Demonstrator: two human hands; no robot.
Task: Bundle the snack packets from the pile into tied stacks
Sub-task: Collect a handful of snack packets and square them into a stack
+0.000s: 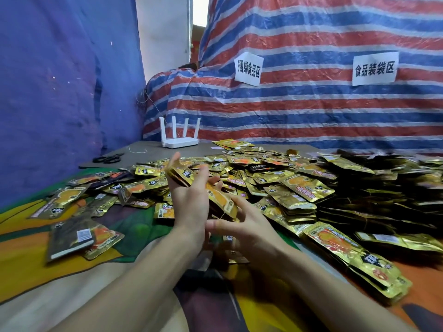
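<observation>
We are mid-bundle here. Our left hand clamps a stack of gold snack packets, held up just in front of the pile, with fingers and thumb round it. Our right hand sits just beneath the stack, fingers spread and loosely bent. A thin string runs down from the stack toward its thumb, but we cannot tell whether the grip is on it. Right of the pile, tied stacks lie heaped, so a good share looks done. The pile itself is big, and loose packets scatter to its left, so we judge plenty is left. Scissors lie behind the pile's left edge.
</observation>
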